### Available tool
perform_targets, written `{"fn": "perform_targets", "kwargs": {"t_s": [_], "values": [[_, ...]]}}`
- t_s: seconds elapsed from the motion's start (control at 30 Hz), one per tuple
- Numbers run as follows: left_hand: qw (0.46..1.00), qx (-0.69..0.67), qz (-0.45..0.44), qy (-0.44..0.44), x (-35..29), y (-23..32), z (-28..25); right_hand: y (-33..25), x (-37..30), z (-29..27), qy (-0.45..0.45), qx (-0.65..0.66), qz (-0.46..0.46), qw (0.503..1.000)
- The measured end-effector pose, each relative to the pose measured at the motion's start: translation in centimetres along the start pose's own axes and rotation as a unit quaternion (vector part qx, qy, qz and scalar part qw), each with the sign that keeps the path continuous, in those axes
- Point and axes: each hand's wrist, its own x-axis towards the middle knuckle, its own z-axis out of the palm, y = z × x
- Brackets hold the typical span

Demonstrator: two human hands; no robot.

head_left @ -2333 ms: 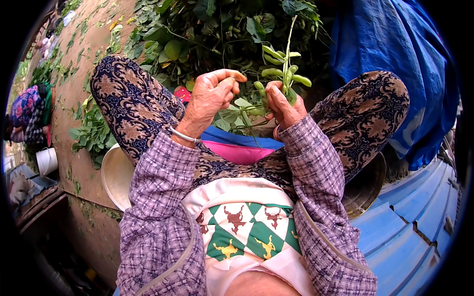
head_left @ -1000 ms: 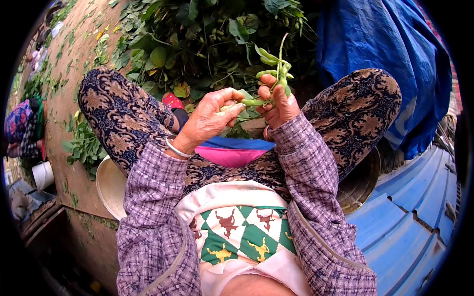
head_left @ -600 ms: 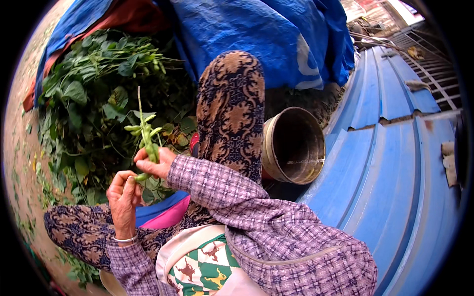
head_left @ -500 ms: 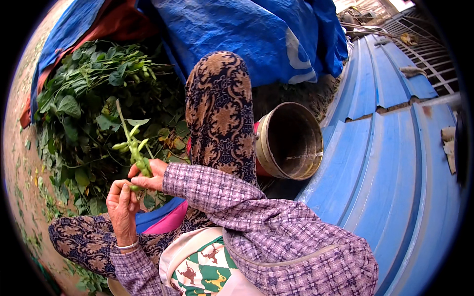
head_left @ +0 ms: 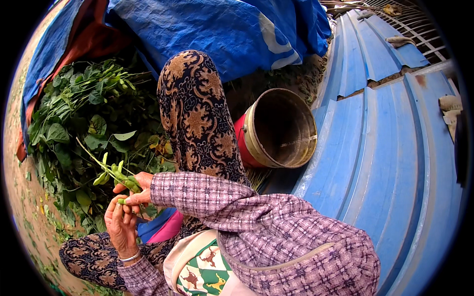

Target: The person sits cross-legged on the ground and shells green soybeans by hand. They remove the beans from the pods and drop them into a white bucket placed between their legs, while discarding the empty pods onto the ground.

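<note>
A green bean stalk (head_left: 117, 173) with several plump pods slants up and left from my two hands, which are close together. My right hand (head_left: 140, 190) reaches across from the right, its fingers closed around the podded lower part of the stalk. Just below it, my left hand (head_left: 121, 224) is closed too, its thumb and fingertips pinching the stalk's lower end. A single green pod (head_left: 122, 201) shows between the fingertips of both hands. The fingers hide how the pod joins the stalk.
A heap of leafy bean plants (head_left: 64, 128) lies left of my raised knee, partly under a blue tarp (head_left: 207, 34). Right of the knee stands a deep bucket (head_left: 254, 123) with a red and cream outside. Blue corrugated metal sheets (head_left: 345, 163) spread along the right.
The stalk has tipped further left, and my hands have shifted slightly down and left with it. The heap, bucket and knee sit a little further left in view.
</note>
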Motion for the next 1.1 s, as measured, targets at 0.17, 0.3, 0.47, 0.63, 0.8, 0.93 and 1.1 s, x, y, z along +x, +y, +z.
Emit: {"fn": "perform_targets", "kwargs": {"t_s": [0.17,0.3,0.47,0.63,0.8,0.93,1.1], "values": [[1.0,0.015,0.007,0.021,0.2,-0.1,-0.2,0.2,0.0,0.1,0.017,0.025,0.002,1.0],[0.996,0.021,0.045,0.068,0.3,-0.7,1.0,1.3,0.6,0.2,0.018,0.002,-0.027,0.999],[0.992,0.057,0.09,0.062,-0.1,-0.3,2.5,1.1,0.6,0.3,-0.021,0.044,-0.049,0.998],[0.99,0.07,0.12,0.028,-0.5,-0.1,2.5,0.9,0.2,0.2,-0.095,0.146,-0.062,0.983],[0.989,0.071,0.127,-0.002,-0.7,-0.1,0.7,0.8,0.3,0.7,-0.093,0.143,-0.062,0.983],[0.989,0.117,0.089,0.015,-1.2,1.2,1.7,0.6,0.4,1.0,-0.085,0.142,-0.036,0.986],[0.988,0.148,0.041,0.002,-1.0,1.8,1.9,-1.0,-0.6,0.9,-0.063,0.112,0.04,0.991]]}}
